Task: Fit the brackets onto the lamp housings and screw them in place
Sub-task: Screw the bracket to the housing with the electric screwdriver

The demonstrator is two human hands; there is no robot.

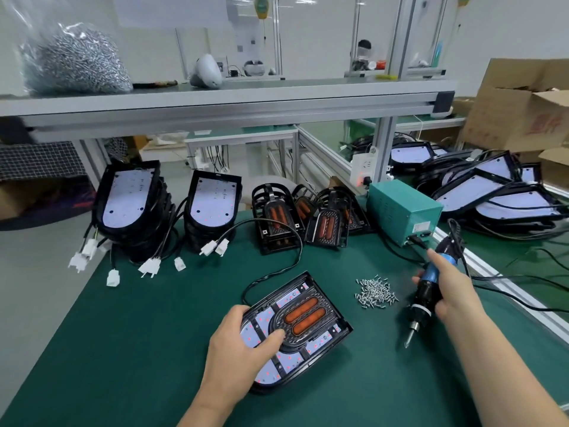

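Note:
A black lamp housing (320, 331) lies flat on the green mat, with a black bracket (303, 315) carrying two orange strips seated on its white LED board. My left hand (237, 349) rests on the housing's near left end, thumb on the bracket and fingers over the edge. My right hand (446, 294) grips a blue and black electric screwdriver (426, 288), its bit pointing down, held to the right of the housing. A small pile of silver screws (375, 292) lies between the housing and the screwdriver.
Stacks of bare housings (129, 198) with white plugs stand at the back left. Loose brackets (277, 211) stand at the back centre. A teal power box (403, 211) sits at the right, more housings (492, 186) and cardboard boxes (520, 103) beyond. A shelf (215, 100) overhead holds a screw bag (77, 63).

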